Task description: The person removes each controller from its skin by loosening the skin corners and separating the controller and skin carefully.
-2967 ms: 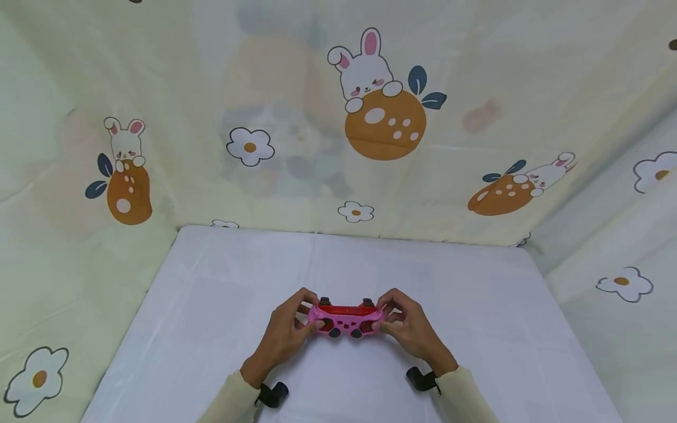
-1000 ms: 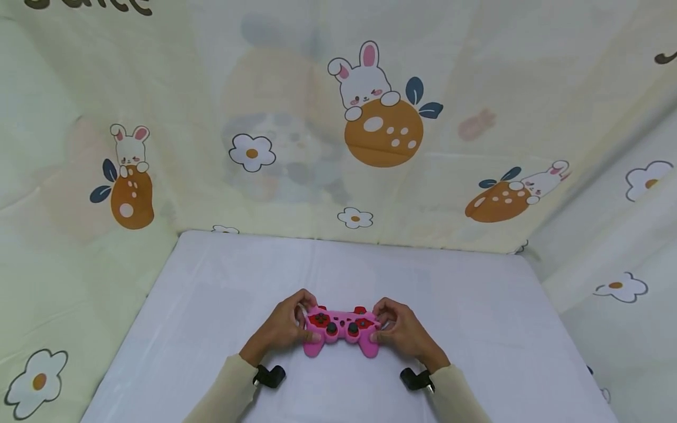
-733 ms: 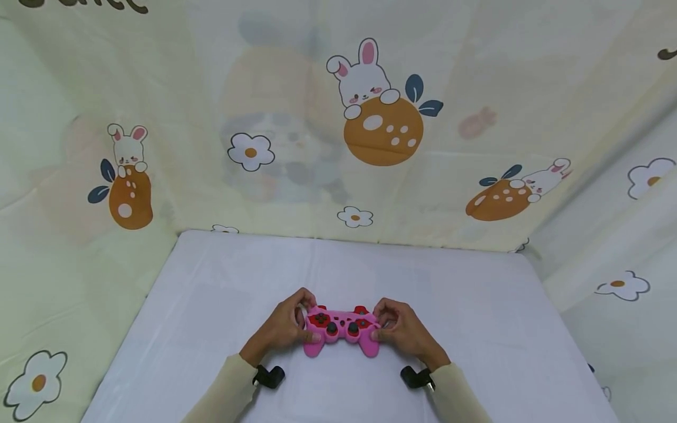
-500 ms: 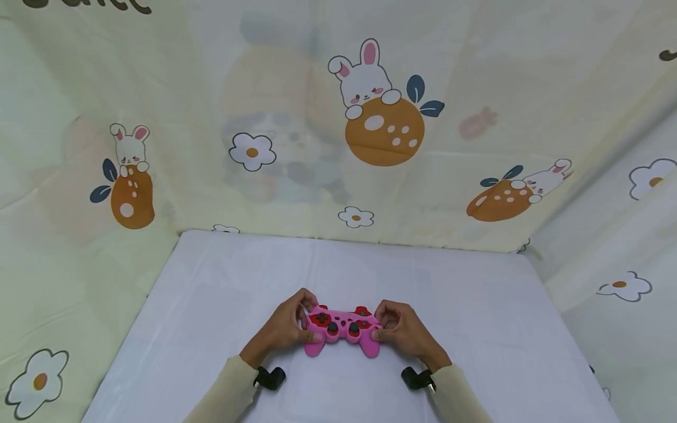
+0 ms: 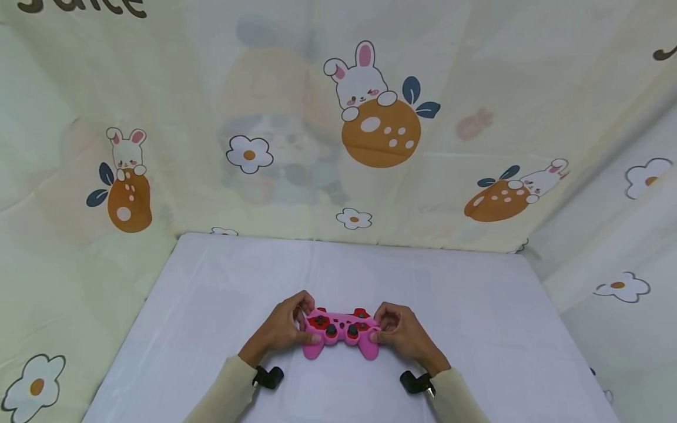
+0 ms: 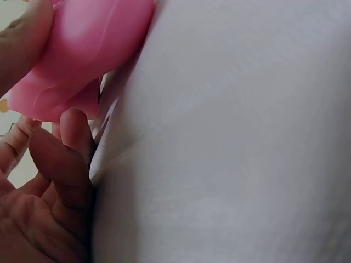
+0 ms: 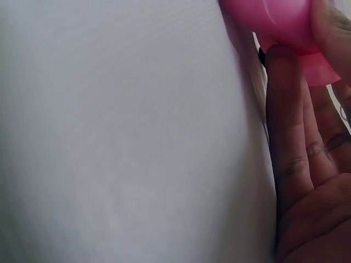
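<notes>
A pink game controller (image 5: 342, 323) with red button areas and two dark thumbsticks is near the front middle of the table, its face turned up toward the head camera. My left hand (image 5: 285, 323) holds its left end, thumb on the left grip and index finger curled at the upper edge. At the other end my right hand (image 5: 404, 332) pinches the right grip in the same manner. In the left wrist view the pink grip (image 6: 93, 44) sits under the thumb, with fingers beneath. The right wrist view shows the pink grip (image 7: 274, 22) between thumb and fingers.
A white cloth covers the table (image 5: 264, 270). Pale curtains (image 5: 296, 106) printed with rabbits and flowers stand behind it and at both sides. A small black camera (image 5: 268, 378) is strapped at the left wrist, another black camera (image 5: 416, 382) at the right.
Three seconds ago the controller was tilted with its red rear edge up; since then it has been turned so its face and grips show. Over the last second both hands hold nearly still.
</notes>
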Demonstrator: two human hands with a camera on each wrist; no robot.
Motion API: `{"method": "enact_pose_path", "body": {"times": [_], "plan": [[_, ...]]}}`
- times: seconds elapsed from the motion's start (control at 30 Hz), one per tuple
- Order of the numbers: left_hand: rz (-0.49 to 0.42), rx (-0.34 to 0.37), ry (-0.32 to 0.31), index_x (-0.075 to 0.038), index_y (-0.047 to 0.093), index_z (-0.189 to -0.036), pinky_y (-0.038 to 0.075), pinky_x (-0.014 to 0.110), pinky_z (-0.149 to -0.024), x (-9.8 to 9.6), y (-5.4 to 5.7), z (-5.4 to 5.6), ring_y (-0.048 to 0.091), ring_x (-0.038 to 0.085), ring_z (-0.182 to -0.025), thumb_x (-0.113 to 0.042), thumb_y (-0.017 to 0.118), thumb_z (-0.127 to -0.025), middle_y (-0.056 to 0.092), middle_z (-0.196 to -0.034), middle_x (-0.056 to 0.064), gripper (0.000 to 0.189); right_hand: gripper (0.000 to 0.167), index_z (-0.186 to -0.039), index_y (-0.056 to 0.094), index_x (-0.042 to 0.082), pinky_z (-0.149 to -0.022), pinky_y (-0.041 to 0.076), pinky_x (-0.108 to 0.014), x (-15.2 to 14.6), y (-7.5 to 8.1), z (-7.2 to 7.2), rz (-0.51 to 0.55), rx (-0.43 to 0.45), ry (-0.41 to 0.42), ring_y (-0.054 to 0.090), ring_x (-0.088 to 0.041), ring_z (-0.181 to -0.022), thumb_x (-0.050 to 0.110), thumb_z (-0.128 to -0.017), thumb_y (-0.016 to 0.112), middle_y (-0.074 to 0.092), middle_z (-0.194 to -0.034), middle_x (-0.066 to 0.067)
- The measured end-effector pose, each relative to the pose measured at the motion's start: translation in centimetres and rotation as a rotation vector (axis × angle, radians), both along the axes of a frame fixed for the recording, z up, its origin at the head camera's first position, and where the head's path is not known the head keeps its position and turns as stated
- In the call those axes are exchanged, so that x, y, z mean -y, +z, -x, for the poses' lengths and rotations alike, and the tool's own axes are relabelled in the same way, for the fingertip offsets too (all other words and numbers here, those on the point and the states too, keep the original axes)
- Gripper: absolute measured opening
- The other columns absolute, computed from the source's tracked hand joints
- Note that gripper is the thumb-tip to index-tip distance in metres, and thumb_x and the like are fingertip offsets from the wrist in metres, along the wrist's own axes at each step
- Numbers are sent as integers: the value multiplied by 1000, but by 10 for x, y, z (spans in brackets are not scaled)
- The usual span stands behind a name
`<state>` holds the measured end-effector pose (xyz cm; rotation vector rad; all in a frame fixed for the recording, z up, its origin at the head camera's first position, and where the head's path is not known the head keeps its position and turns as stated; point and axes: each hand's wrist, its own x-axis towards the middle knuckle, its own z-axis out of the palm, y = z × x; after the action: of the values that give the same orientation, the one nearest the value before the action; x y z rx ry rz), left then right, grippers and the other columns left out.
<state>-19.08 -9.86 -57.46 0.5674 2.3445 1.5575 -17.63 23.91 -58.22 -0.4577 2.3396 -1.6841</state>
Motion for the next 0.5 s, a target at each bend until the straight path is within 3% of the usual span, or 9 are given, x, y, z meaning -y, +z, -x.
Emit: {"method": "enact_pose_path", "body": {"times": [0.33, 0.5], "plan": [[19, -47, -12, -14, 55, -108, 46, 26, -75, -2, -1, 1, 59, 17, -81, -25, 97, -74, 57, -95, 4, 56, 33, -97, 67, 8, -67, 49, -21, 1, 5, -1, -9, 33, -11, 60, -9, -73, 16, -79, 93, 63, -82, -4], [37, -38, -28, -17, 57, -119, 47, 27, -76, -3, -3, -2, 58, 18, -85, -23, 93, -78, 59, -103, 6, 56, 33, -98, 66, 10, -69, 48, -22, 1, 3, -2, -18, 32, -6, 60, -9, -74, 16, -80, 93, 63, -82, -3]]}}
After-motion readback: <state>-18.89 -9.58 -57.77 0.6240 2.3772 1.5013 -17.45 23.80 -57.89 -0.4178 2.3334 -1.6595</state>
